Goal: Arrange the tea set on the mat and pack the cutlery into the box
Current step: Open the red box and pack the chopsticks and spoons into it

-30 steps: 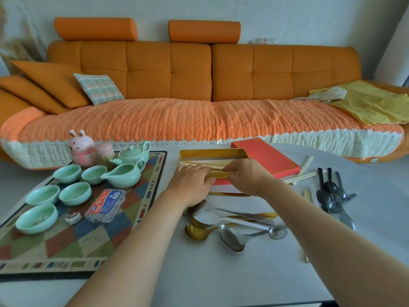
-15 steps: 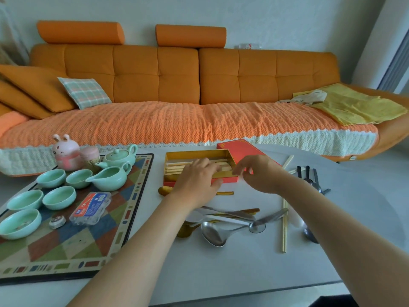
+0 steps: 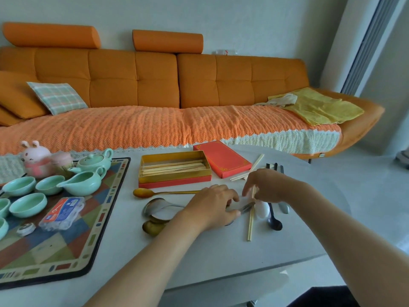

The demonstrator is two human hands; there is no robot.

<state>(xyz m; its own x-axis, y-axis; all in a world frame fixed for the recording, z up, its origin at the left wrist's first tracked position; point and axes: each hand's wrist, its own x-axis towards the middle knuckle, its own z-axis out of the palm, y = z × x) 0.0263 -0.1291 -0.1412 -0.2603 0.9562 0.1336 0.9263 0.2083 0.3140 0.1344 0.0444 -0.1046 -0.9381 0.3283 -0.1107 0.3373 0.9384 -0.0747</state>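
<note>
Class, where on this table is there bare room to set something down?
Bare: the near table strip between mat and left forearm; the right side beyond the black spoon. Crowded: around left hand and right hand, before the box.

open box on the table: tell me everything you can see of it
Shallow rectangular box, lid off, lying flat on the white table with a long side towards the camera. It looks like card, red outside with a gold lining. Pale, wooden-looking chopsticks lie lengthwise inside. Its red lid lies flat by the far right corner; contact unclear. A gold spoon lies just in front, apart.
</note>
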